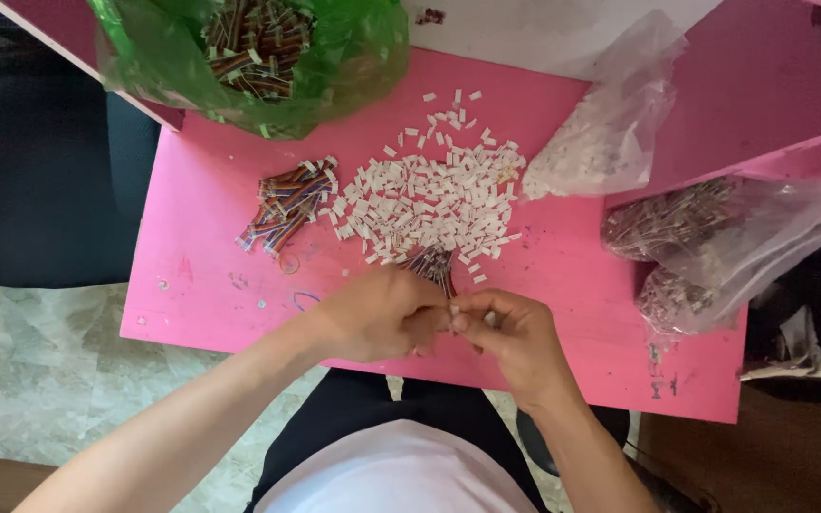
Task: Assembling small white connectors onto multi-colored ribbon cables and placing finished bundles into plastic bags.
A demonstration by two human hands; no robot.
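Observation:
My left hand (pixel 377 313) and my right hand (pixel 510 334) meet over the near edge of a pink table (pixel 201 237). The left hand pinches a small bundle of thin coloured wires (pixel 434 264) that fans away from me. My right hand's fingertips close on a small white piece at the wires' near end; the piece is mostly hidden. Just beyond the hands lies a spread pile of small white plastic connectors (pixel 429 195). To its left rests a bunch of multicoloured wire pieces (pixel 287 204).
A green plastic bag (pixel 334 57) with more coloured wires sits at the far left. A clear bag of white connectors (pixel 610 133) lies far right, and clear bags of dark parts (pixel 705 237) hang at the right edge. A dark chair (pixel 40 171) stands left.

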